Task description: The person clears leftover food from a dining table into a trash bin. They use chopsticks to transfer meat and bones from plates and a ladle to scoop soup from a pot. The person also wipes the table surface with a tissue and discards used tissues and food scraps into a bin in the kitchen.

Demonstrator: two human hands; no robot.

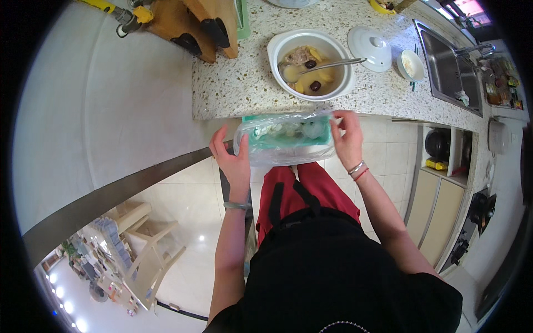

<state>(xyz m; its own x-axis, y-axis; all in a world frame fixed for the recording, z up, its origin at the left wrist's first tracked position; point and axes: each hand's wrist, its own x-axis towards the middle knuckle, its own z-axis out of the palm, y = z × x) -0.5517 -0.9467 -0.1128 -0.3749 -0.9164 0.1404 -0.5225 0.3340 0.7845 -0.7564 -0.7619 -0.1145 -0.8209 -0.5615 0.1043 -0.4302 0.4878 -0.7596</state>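
Observation:
A clear plastic bag (288, 154) lines a green bin (256, 119) right at the counter's front edge, with whitish scraps visible inside. On the bag's right side, the fingers of my right hand (347, 139) are closed on its rim. My left hand (230, 166) is at the opposite side, thumb against the bag's edge and fingers spread apart from it. Above the bin, a white pot (273, 53) stands on the counter, holding soup with meat, yellow pieces and dark red dates. A metal ladle (336, 63) rests in it, its handle over the right rim.
Right of the pot lie its white lid (371, 50) and a small bowl (411, 64). Farther right is a steel sink (444, 61). A wooden knife block (183, 28) stands at the counter's left. Cabinets (436, 208) are to my right, and a chair (147, 250) stands at lower left.

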